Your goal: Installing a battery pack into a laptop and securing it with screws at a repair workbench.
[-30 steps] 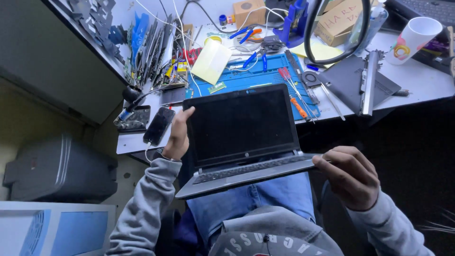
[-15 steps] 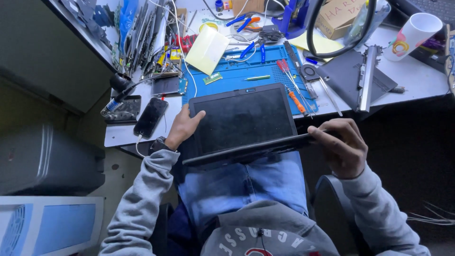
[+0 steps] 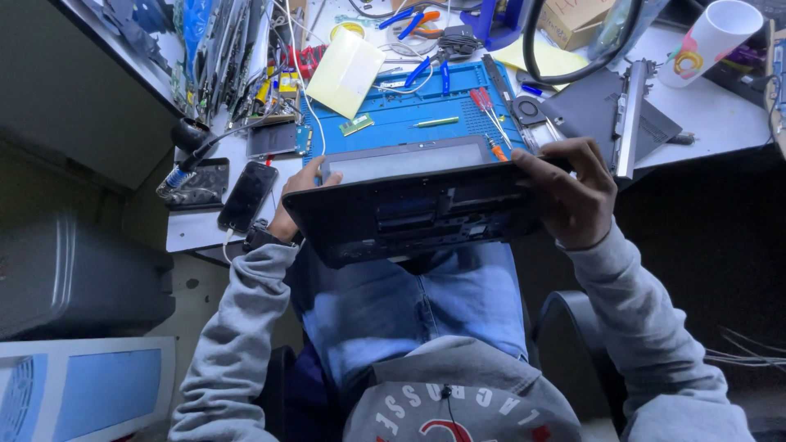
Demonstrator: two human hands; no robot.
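Note:
A black laptop is held over my lap with its dark underside facing up and its screen part hanging toward the desk. My left hand grips its left edge, thumb on top. My right hand grips its right edge, fingers curled over the corner. Behind the laptop lies a blue work mat with red-handled screwdrivers, a small green memory stick and a yellow sheet on it.
A black phone lies on the desk's left corner beside a soldering stand. A dark laptop part and a white cup sit at right. Blue pliers and cables crowd the back. A grey case stands at left.
The laptop was open with its screen facing me; both hands have closed it and turned it over, so its underside is now up. The view shifted slightly toward the desk.

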